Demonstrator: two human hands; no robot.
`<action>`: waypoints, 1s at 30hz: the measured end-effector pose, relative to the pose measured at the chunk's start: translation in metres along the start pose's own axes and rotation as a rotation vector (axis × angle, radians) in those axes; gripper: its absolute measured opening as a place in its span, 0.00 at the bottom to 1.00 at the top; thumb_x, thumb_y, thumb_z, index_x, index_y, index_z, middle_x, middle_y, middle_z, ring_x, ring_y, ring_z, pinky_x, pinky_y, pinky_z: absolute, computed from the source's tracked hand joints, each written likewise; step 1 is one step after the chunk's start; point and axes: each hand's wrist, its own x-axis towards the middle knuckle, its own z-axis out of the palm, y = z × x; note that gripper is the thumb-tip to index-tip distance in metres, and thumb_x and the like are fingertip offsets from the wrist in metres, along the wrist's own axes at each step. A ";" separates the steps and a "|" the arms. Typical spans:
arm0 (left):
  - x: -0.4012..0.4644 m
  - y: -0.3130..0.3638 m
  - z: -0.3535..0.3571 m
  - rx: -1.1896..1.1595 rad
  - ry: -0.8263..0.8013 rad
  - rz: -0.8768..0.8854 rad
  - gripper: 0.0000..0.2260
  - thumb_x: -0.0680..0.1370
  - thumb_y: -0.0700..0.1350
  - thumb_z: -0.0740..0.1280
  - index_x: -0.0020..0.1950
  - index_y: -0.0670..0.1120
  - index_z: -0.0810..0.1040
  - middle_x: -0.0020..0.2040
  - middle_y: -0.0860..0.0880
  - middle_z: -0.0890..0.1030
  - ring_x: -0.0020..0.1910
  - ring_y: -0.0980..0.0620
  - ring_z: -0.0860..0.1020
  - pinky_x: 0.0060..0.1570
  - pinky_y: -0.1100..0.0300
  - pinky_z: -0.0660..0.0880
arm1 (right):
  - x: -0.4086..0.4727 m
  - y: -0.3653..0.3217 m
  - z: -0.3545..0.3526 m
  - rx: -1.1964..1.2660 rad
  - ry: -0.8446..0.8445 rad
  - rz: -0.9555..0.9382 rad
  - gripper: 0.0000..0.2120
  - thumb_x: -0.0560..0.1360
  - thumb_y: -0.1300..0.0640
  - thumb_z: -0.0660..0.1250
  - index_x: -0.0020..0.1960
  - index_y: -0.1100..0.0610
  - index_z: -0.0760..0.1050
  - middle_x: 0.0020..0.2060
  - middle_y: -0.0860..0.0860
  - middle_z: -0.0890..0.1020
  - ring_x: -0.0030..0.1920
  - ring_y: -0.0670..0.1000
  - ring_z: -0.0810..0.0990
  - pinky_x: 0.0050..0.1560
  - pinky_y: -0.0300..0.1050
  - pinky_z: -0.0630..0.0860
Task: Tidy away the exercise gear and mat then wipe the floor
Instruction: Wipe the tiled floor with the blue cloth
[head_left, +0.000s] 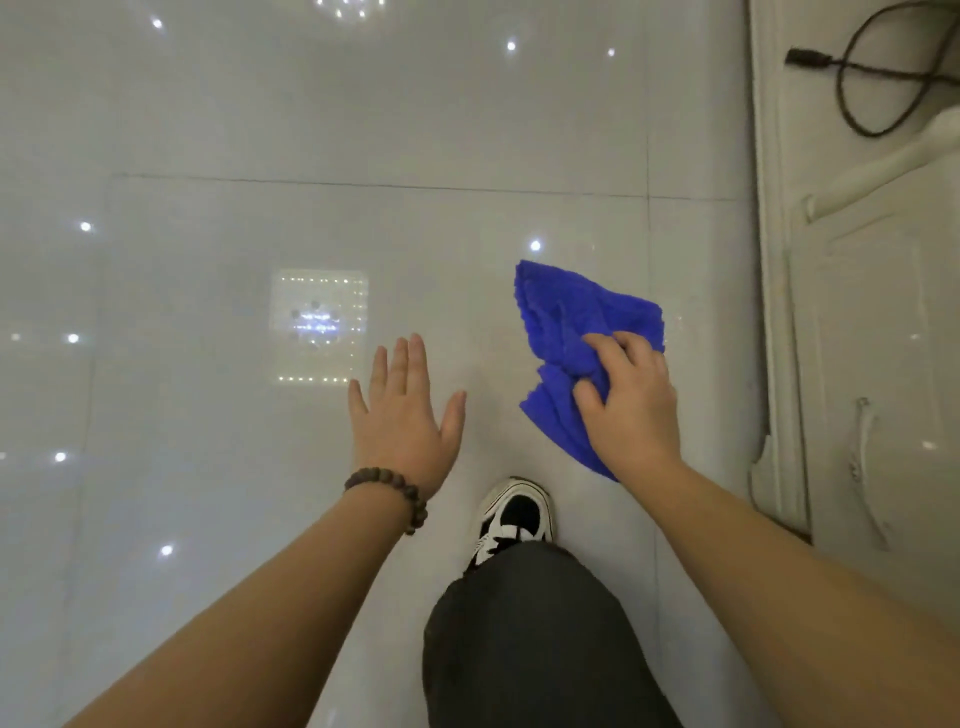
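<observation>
Head view: a black-and-white shoe (514, 514) sits nearest, just behind both hands. Left hand (402, 421), bead bracelet (390, 493) at the wrist, spreads flat and holds nothing. Right hand (631, 405) grips the bunched blue cloth (566, 322) against the glossy floor (260, 130), cloth spilling beyond its fingers.

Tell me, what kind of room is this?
Probably a room in a home. The floor is shiny pale tile, a cream cabinet stands at the right with a cable on it, and the right hand holds a blue cloth.
</observation>
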 end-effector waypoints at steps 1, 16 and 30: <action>-0.016 0.007 -0.022 -0.007 -0.006 -0.011 0.32 0.81 0.61 0.47 0.79 0.48 0.39 0.80 0.49 0.45 0.78 0.49 0.42 0.75 0.46 0.42 | -0.007 -0.013 -0.022 0.000 -0.006 -0.011 0.19 0.75 0.57 0.64 0.66 0.55 0.72 0.63 0.55 0.72 0.62 0.56 0.69 0.58 0.57 0.70; -0.164 0.120 -0.404 0.023 0.124 0.039 0.40 0.70 0.68 0.27 0.78 0.51 0.41 0.79 0.49 0.45 0.76 0.52 0.38 0.73 0.50 0.38 | -0.059 -0.220 -0.366 0.058 -0.007 0.065 0.20 0.76 0.53 0.65 0.68 0.51 0.71 0.65 0.50 0.72 0.62 0.51 0.70 0.59 0.51 0.72; -0.155 0.145 -0.581 -0.009 0.265 0.014 0.28 0.81 0.59 0.50 0.79 0.49 0.52 0.79 0.47 0.54 0.78 0.48 0.47 0.75 0.48 0.47 | -0.017 -0.303 -0.482 0.122 0.047 -0.048 0.18 0.77 0.55 0.64 0.67 0.54 0.72 0.63 0.51 0.73 0.62 0.53 0.70 0.58 0.52 0.72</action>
